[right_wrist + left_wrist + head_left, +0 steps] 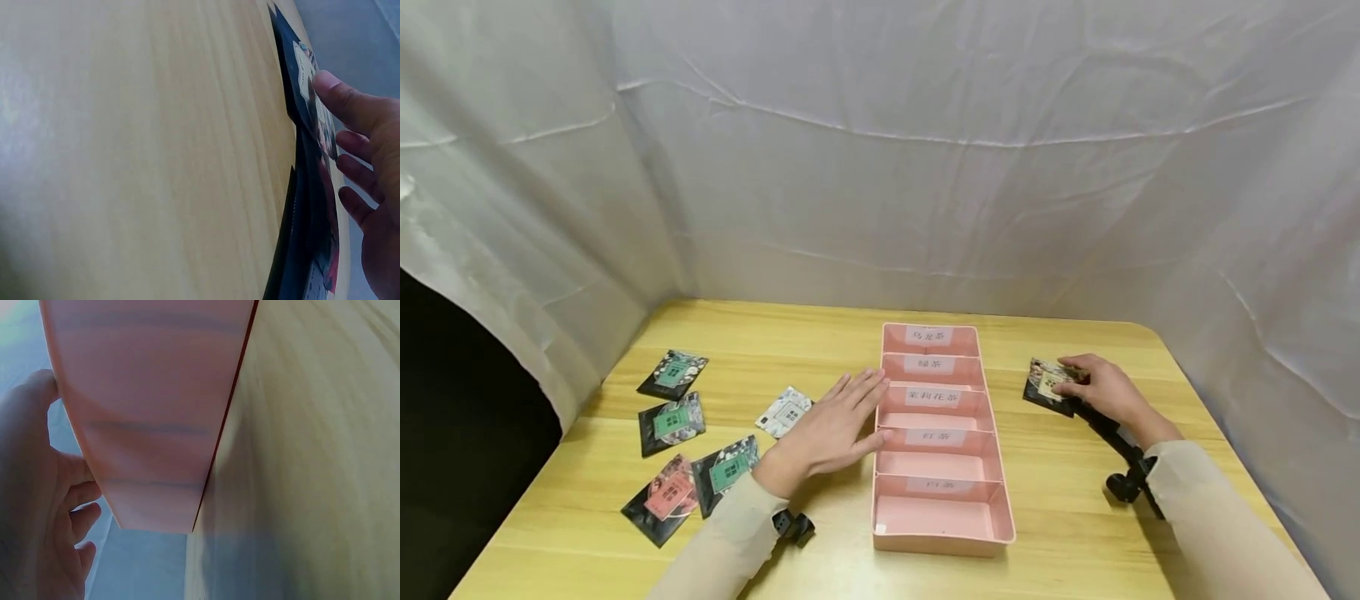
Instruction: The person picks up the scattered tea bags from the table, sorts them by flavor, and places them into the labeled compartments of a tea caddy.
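Pink divided box point(943, 543) stands mid-table, with paper labels in Chinese characters on its compartments. Fairly straight fingers of my left hand point(831, 422) rest against the box's left rim; the left wrist view shows that hand beside the pink side wall point(150, 381). At the right, my right hand point(1108, 390) pinches the edge of a dark tea packet point(1041, 385) with a yellowish label. In the right wrist view, its thumb lies on this packet's face point(306, 75) and the fingertips meet its edge. More dark packets point(312, 206) lie below it, partly hidden by the hand in the head view.
Left of the box lie a white packet point(782, 412), green-labelled packets point(673, 372) point(672, 423) point(727, 473) and a red-labelled packet point(664, 497). Pale cloth point(880, 208) hangs behind and beside the wooden table point(1075, 550).
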`<act>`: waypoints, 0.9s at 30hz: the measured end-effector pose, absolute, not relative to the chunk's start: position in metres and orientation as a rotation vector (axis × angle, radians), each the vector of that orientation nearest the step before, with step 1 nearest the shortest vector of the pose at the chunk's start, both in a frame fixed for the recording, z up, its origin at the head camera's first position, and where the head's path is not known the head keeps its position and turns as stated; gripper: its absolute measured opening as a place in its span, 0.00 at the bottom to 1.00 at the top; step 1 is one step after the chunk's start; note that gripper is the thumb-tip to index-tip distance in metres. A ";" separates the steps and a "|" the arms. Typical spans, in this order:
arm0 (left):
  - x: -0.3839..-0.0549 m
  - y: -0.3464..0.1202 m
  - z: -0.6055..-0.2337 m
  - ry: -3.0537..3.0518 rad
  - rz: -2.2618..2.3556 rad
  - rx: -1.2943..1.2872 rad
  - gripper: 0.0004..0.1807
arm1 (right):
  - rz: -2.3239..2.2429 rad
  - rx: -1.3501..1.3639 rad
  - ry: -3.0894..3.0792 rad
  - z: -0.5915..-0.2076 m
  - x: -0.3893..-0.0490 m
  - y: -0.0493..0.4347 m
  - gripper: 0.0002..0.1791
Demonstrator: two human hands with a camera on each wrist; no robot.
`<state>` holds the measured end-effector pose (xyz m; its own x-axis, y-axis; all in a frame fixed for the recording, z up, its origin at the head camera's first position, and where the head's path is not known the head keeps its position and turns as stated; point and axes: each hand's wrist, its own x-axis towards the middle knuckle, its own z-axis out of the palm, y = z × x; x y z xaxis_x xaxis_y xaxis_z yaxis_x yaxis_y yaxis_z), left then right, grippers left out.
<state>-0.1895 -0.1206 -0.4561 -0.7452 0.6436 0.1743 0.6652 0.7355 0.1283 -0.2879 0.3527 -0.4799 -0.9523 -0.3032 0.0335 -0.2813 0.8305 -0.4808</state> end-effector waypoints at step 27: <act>-0.188 -0.118 -0.458 -2.853 -0.280 -1.045 0.42 | -0.860 -0.443 2.873 -0.478 -0.286 0.348 0.39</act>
<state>-0.1880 -0.1183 -0.4578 -0.7619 0.6307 0.1474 0.6474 0.7491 0.1405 -0.2864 0.3480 -0.4775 -0.9514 -0.3071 -0.0215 -0.2447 0.7969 -0.5523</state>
